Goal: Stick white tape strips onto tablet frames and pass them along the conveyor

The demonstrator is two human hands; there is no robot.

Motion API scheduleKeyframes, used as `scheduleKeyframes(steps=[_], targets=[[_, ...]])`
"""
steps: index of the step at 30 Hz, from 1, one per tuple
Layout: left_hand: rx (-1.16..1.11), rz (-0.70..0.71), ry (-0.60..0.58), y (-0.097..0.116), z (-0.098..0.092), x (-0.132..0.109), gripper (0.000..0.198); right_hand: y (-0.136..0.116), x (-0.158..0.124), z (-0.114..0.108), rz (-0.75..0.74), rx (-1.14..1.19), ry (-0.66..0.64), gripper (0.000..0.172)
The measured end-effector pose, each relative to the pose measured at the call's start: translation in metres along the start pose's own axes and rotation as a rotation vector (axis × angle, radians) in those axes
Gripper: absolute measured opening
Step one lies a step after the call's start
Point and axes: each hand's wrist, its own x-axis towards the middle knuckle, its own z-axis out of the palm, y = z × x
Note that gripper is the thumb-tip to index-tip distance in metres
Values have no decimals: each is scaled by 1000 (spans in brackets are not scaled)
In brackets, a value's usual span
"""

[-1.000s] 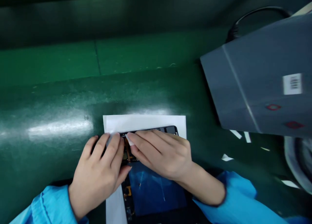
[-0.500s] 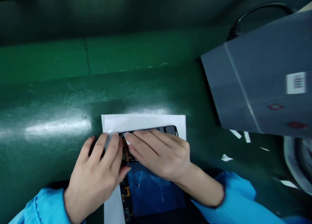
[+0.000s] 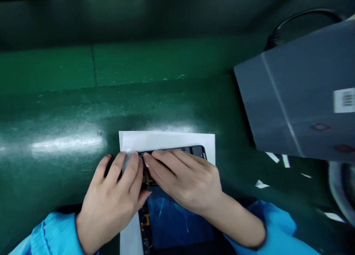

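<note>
An opened tablet (image 3: 145, 220), black-edged with bare circuitry and orange flex parts, lies on white paper (image 3: 166, 138). A dark blue panel (image 3: 180, 218) fills much of its middle. My left hand (image 3: 111, 201) rests over the tablet's upper left corner and the paper, fingers stretched out and thumb apart. From the other side my right hand (image 3: 188, 181) reaches across the tablet's top part, its fingers pressed together. A small white piece (image 3: 146, 165) shows at those fingertips, right beside my left fingertips. Most of the tablet's upper edge is hidden under my hands.
A large grey machine (image 3: 299, 99) with a barcode label stands at the right, a black cable (image 3: 307, 12) behind it. White scraps (image 3: 261, 184) lie on the green table mat (image 3: 55, 114) in front of it. A round grey object (image 3: 337, 188) sits at the right edge.
The view has shifted slightly, so everything sits a little further right and lower. My hands keep nearly the same places on the tablet; less of the white piece shows at my right fingertips.
</note>
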Motion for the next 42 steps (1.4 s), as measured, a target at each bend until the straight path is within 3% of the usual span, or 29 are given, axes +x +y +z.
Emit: scheduleKeyframes(steps=[9,19,23,27,31,34,37,42], targets=[[24,18,12,-2,-2,2,43,-7,10,-14,-3,-31,-193,24],[49,46,25,-6,-2,3,41,-23,14,-17,32,-128,-288,24],[67,51,11,-8,-2,2,43,-32,3,-17,65,-191,-275,37],[74,51,7,-10,-1,1,45,-32,-27,-34,55,37,-226,37],[79,87,7,-17,0,1,41,-7,-77,-66,201,231,-34,29],[97,131,37,-24,3,2,39,34,-114,-82,380,-81,178,31],[124,158,82,-31,6,4,40,79,-137,-86,508,-428,298,31],[142,178,104,-36,8,4,41,124,-145,-75,529,-521,370,28]])
